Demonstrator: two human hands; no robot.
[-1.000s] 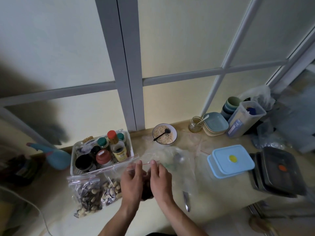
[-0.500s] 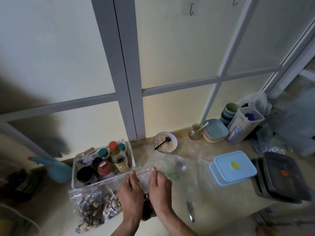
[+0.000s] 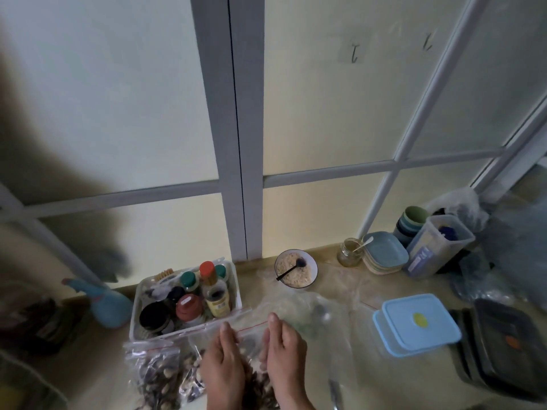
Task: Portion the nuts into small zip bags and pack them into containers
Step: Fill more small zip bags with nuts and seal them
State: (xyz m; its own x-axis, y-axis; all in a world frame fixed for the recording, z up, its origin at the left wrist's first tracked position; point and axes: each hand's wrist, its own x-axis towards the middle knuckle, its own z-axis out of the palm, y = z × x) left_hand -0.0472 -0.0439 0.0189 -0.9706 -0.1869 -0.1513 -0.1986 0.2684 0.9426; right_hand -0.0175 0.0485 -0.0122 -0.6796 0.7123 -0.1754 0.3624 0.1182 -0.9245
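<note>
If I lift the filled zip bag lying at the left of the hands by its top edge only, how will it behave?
The filled zip bag is thin clear film, so it would probably hang floppy and sag where the nuts pile up. It looks well filled, so likely rather heavy for its size. Whether its red-lined strip is pressed closed I cannot tell; if not, tipping it could spill nuts.

head cam: single wide-angle view | worn high, facing forward and down at pale countertop [image 3: 370, 377] | frosted grey-framed window [image 3: 245, 143] fills upper frame | both hands close, cropped at bottom edge | no second view
</note>
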